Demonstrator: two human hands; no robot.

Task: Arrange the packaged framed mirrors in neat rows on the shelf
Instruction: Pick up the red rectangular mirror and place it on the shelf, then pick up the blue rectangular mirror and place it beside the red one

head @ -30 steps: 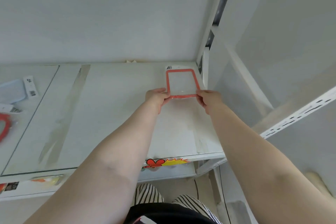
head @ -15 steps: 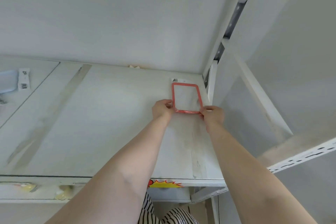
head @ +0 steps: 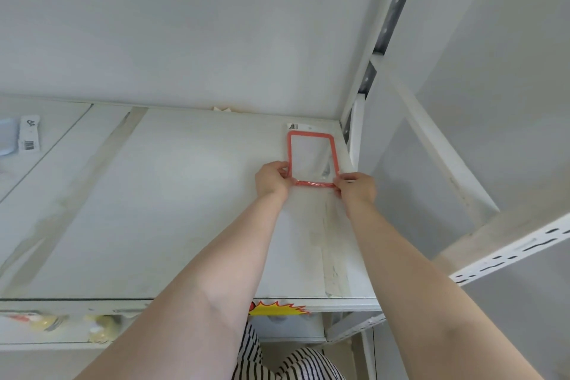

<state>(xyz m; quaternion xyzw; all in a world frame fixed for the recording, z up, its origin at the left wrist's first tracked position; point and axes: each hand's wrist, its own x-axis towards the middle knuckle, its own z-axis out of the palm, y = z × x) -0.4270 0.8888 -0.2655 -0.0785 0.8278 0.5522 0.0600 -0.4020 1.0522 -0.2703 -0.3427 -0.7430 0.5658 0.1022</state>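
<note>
A red-framed mirror in clear packaging (head: 311, 158) lies flat on the white shelf (head: 172, 207), in its far right corner, with a barcode label at its far end. My left hand (head: 273, 179) pinches the frame's near left corner. My right hand (head: 356, 187) pinches the near right corner. Both arms reach forward over the shelf.
At the far left of the shelf lie a pale blue packaged item (head: 6, 136) and a white barcode tag (head: 29, 133). A slotted white upright (head: 382, 31) and a side panel close off the right. A yellow and red sticker (head: 279, 308) marks the shelf's front edge.
Both hands have pushed the red-framed mirror farther back, into the shelf's far right corner. My view has tilted upward.
</note>
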